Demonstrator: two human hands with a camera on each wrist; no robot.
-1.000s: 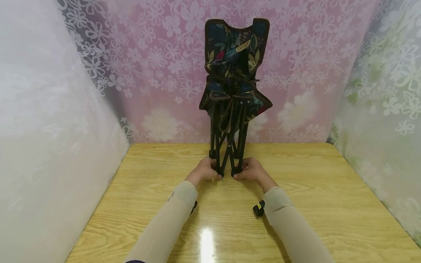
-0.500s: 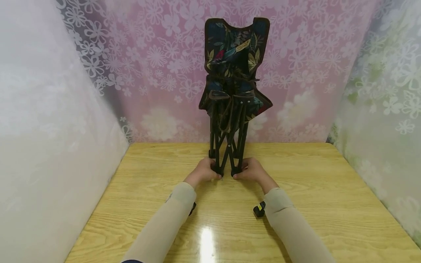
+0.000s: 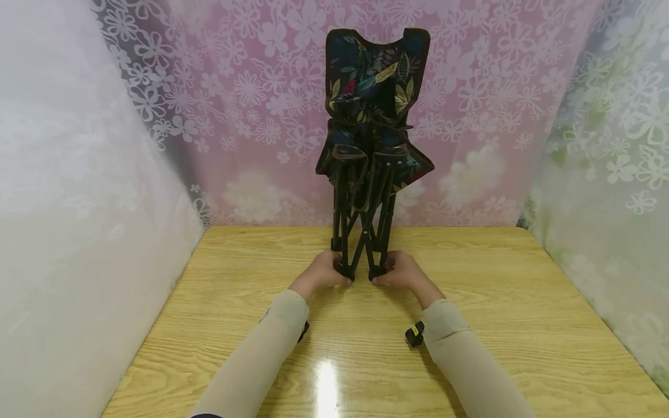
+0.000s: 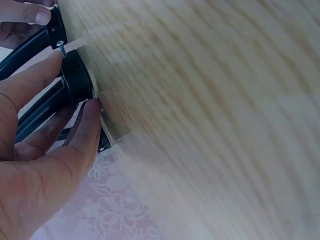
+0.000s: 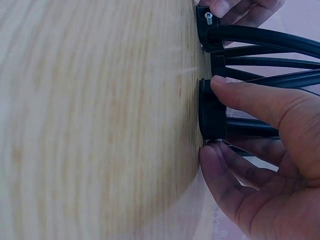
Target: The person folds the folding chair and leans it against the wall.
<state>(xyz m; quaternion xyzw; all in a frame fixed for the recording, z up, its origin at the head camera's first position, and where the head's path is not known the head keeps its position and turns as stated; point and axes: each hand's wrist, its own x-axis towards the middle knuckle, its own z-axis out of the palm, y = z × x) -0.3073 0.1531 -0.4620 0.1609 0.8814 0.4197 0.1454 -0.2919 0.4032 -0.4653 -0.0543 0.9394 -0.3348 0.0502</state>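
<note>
A partly folded camping chair (image 3: 373, 81) stands upright on the wooden table, its dark fabric printed with leaves and its black tube legs crossing. My left hand (image 3: 323, 273) pinches the near left foot cap (image 4: 77, 75) between thumb and fingers. The near right foot cap (image 5: 213, 111) is pinched the same way by my right hand (image 3: 406, 273). Both caps sit low at the tabletop, a narrow gap between them. A small screw (image 5: 208, 18) shows on the left cap in the right wrist view. The rear feet stand farther back, untouched.
The light wooden table (image 3: 251, 255) reaches back to a pink flowered curtain (image 3: 251, 116). Pale sheets hang at the left (image 3: 78, 203) and right (image 3: 622, 174). A black wrist camera (image 3: 414, 334) is by my right sleeve.
The two near feet have moved slightly apart, the right one a little to the right, with my hands still holding them. The seat's front corners have spread slightly too.
</note>
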